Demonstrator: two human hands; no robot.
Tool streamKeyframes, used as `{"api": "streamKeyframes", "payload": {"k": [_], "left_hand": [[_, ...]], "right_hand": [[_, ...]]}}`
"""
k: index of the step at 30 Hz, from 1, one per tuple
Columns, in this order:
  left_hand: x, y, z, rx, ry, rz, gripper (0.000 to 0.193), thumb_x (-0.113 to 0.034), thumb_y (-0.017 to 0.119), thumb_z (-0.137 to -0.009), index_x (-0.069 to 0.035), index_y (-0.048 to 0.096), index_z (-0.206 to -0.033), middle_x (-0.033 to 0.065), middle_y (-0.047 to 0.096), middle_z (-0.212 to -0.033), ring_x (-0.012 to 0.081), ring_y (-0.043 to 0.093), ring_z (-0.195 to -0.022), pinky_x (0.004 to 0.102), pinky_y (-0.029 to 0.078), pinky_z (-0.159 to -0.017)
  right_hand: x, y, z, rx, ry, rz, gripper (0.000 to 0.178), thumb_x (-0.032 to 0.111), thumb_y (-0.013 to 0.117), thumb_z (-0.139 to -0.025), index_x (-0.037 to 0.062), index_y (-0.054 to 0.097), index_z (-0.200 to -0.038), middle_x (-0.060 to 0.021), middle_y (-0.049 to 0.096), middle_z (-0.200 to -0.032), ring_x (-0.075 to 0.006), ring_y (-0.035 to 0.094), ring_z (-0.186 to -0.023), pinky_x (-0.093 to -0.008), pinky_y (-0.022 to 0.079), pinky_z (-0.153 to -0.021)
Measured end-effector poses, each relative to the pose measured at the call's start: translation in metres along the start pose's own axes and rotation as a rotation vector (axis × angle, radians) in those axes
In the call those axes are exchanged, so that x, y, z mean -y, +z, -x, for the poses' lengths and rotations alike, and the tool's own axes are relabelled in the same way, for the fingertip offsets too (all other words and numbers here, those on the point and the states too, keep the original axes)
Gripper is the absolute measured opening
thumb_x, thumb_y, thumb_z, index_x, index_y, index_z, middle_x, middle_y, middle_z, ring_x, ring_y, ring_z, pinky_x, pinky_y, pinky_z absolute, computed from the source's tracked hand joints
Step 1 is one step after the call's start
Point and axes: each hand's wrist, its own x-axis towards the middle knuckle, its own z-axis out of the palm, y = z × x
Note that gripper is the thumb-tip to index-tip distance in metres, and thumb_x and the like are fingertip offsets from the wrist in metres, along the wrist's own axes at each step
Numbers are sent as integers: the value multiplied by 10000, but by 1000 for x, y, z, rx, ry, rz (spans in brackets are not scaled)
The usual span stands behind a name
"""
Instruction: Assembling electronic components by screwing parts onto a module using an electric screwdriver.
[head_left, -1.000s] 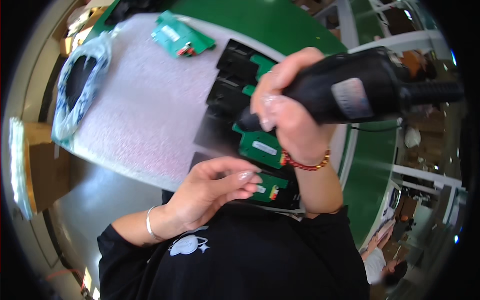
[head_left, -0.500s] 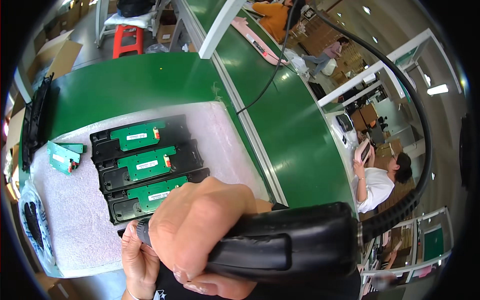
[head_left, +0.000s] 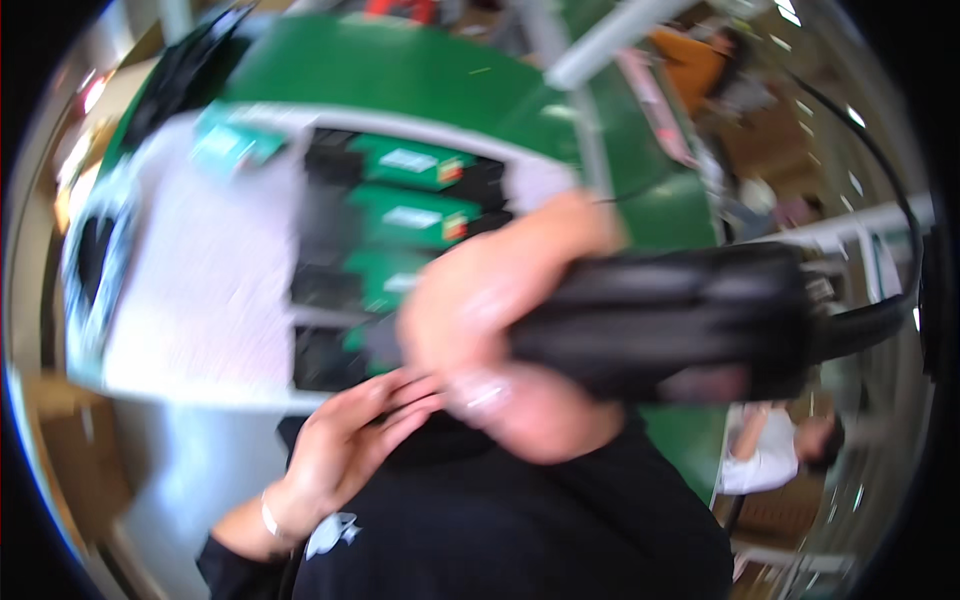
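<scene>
My right hand (head_left: pixel 470 320) is wrapped around a thick black electric screwdriver (head_left: pixel 670 320), whose narrow tip points left and is blurred. Just below that tip is my left hand (head_left: pixel 345 440), palm turned up and fingers stretched, the fingertips close to my right hand. Whether they touch it is hard to make out. Beyond the hands lie black plastic housings with green circuit boards (head_left: pixel 410 215) on them, side by side in a column. The nearest black housing (head_left: pixel 325 355) is partly hidden by the screwdriver and my right hand.
A white foam mat (head_left: pixel 210 300) covers part of the green table (head_left: pixel 340 65). Loose green boards (head_left: pixel 235 145) rest at its far left, beside a clear and blue plastic bag (head_left: pixel 100 260). A black cable (head_left: pixel 870 335) runs from the screwdriver. A person in white (head_left: pixel 765 450) sits at right.
The whole view has shifted and blurred. My left fingers, pinched at the screwdriver's tip before, are now stretched out. The nearest housing shows more, with some green on it.
</scene>
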Motion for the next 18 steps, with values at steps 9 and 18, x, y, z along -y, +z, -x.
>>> {"api": "streamKeyframes", "payload": {"k": [9, 18], "left_hand": [[15, -15, 3, 6, -103, -29, 204, -158, 400, -930, -7, 528, -980, 106, 602, -951, 172, 604, -880, 247, 502, -766], [16, -4, -20, 108, -130, -131, 159, -136, 507, -885, -14, 552, -977, 80, 614, -887, 137, 605, -811, 236, 502, -753]], "right_hand": [[-26, 9, -6, 43, 101, -98, 236, 50, 476, -734, 45, 390, -954, -7, 432, -595, -89, 419, -504, -259, 352, -564], [-44, 10, -12, 23, 98, -22, 238, 34, 463, -719, 28, 389, -946, -19, 434, -589, -95, 423, -490, -262, 359, -559]]}}
